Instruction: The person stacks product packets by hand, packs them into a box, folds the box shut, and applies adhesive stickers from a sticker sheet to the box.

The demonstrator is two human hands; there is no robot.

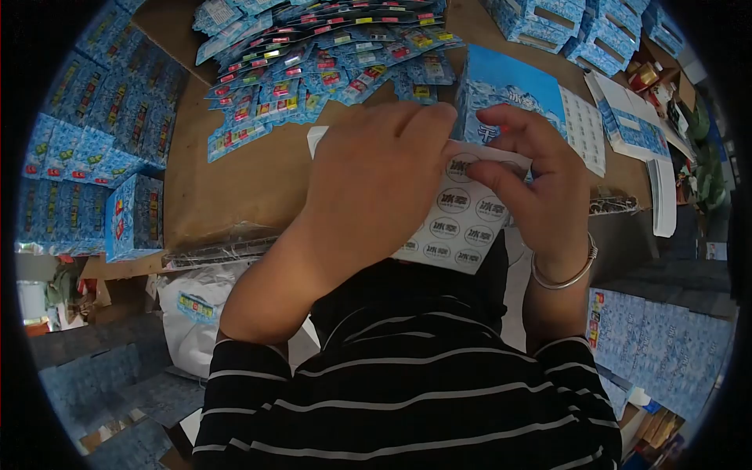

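A white sheet of round stickers (453, 227) with black print hangs in front of my body, above the table's near edge. My left hand (376, 180) is closed on the sheet's left side, its fingertips mostly hidden behind the back of the hand. At the upper right corner is my right hand (544, 172), its thumb lying over a sticker in the top row and its fingers curled behind the sheet. Whether a sticker is lifted there I cannot make out. Just beyond both hands stands a blue printed box (513, 82). Another sticker sheet (583, 129) lies right of the box.
A heap of blue sachets (313, 70) covers the far part of the brown table (211, 200). Stacked blue boxes (102, 141) rise at the left, and more blue boxes (540, 19) stand at the back right. A white bag (188, 325) hangs below the table's left edge.
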